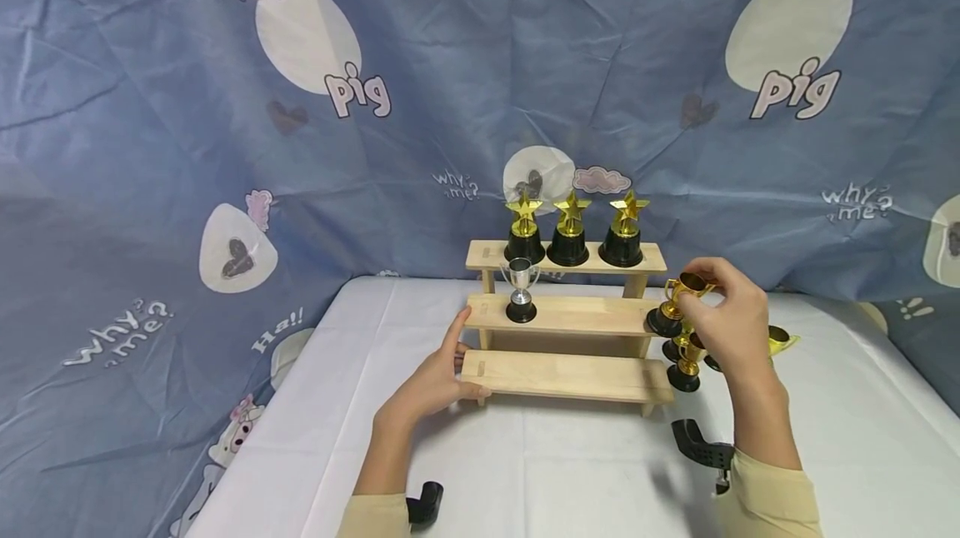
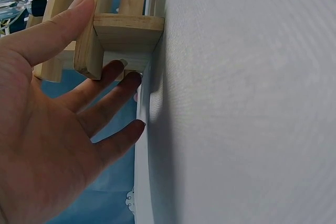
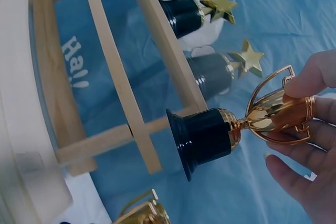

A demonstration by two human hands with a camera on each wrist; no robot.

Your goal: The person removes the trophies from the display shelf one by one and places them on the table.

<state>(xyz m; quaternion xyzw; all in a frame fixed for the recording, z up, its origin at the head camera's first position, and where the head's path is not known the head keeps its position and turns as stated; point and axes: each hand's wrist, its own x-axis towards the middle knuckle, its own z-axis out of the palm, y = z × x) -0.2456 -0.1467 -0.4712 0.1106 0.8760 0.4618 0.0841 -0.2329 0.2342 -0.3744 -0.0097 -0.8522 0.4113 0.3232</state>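
Note:
A three-tier wooden rack (image 1: 558, 317) stands on the table. My left hand (image 1: 426, 388) is at its left end, index finger reaching the middle shelf and thumb against the lowest shelf's front edge. In the left wrist view that hand (image 2: 58, 124) has its other fingers spread beside the shelf end. A gold trophy cup (image 3: 275, 114) with a black base is pinched by its bowl in my right hand (image 1: 726, 317), at the middle shelf's right end. Whether its base touches the shelf I cannot tell. On the middle shelf's left sits a silver trophy cup (image 1: 521, 292).
Three gold star trophies (image 1: 568, 234) line the top shelf. Several more gold trophy cups (image 1: 686, 367) stand on the white-covered table (image 1: 555, 471) right of the rack, partly behind my right hand. A blue patterned cloth (image 1: 465, 105) hangs behind.

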